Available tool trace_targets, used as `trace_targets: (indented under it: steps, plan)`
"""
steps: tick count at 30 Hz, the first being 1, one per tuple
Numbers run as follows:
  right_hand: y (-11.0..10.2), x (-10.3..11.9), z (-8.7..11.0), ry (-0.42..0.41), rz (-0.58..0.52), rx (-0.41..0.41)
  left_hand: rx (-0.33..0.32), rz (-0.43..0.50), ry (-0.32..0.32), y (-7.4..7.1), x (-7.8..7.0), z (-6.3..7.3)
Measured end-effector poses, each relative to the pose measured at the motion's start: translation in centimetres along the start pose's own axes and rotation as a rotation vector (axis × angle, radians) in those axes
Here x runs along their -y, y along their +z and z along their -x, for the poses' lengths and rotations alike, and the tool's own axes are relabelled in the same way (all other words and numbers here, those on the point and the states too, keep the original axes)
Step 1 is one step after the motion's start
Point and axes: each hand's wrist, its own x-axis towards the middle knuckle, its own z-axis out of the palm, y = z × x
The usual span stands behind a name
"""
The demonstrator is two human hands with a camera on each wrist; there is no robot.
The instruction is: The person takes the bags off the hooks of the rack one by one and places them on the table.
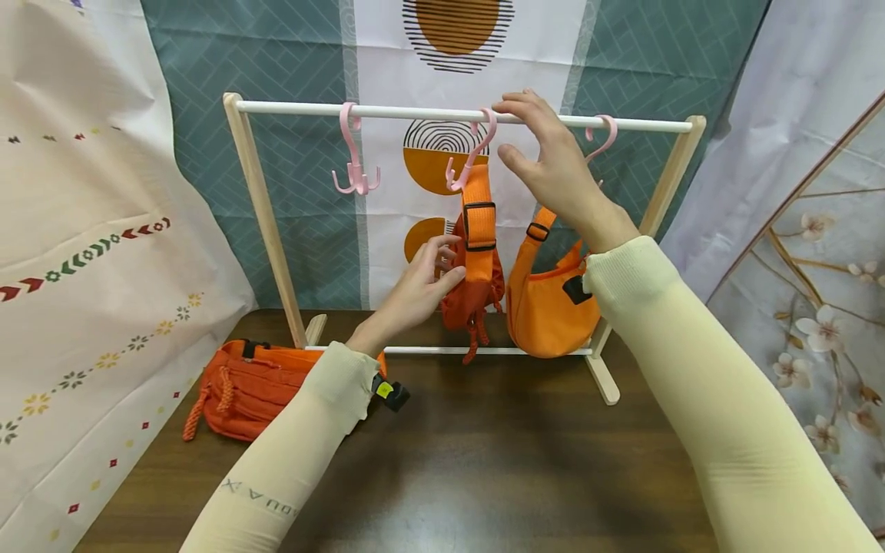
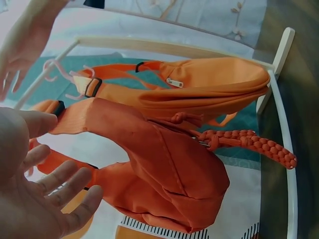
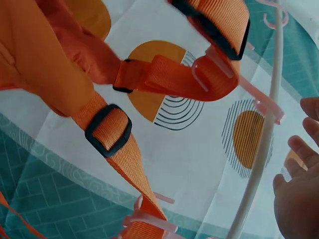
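A red-orange waist bag hangs by its orange strap from the pink middle hook on the rack's white rail. My left hand is beside this strap, fingers spread and loosely bent, holding nothing; whether a fingertip touches it I cannot tell. Up at the rail, just right of the middle hook, is my right hand, its fingers relaxed and apart from the hook. In the right wrist view, that hand grips nothing. An orange shoulder bag hangs from the right hook, partly behind my right wrist.
The left pink hook carries no bag. Another red-orange waist bag lies on the dark wooden table by the rack's left foot, partly hidden by my left forearm. Patterned cloths hang behind and at both sides.
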Motion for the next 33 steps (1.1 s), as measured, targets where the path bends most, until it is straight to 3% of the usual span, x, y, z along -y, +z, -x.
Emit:
trace_targets:
  steps: [7, 12, 19, 27, 33]
  plan:
    - [0.1, 0.0, -1.9, 0.011, 0.114, 0.066, 0.006, -0.011, 0.007, -0.2, 0.0, -0.7]
    - [0.3, 0.1, -3.4, -0.011, 0.21, 0.165, 0.015, 0.015, -0.01, 0.0, -0.2, -1.3]
    - [0.6, 0.2, -4.4, 0.027, 0.27, 0.283, 0.017, 0.05, -0.044, 0.4, -0.6, -1.4]
    - [0.9, 0.5, -4.6, 0.06, 0.32, 0.267, -0.006, 0.131, -0.036, -0.5, -0.6, -1.0]
    - [1.3, 0.6, -4.6, 0.082, 0.346, 0.226, -0.07, 0.123, -0.041, -1.4, -0.8, -1.4]
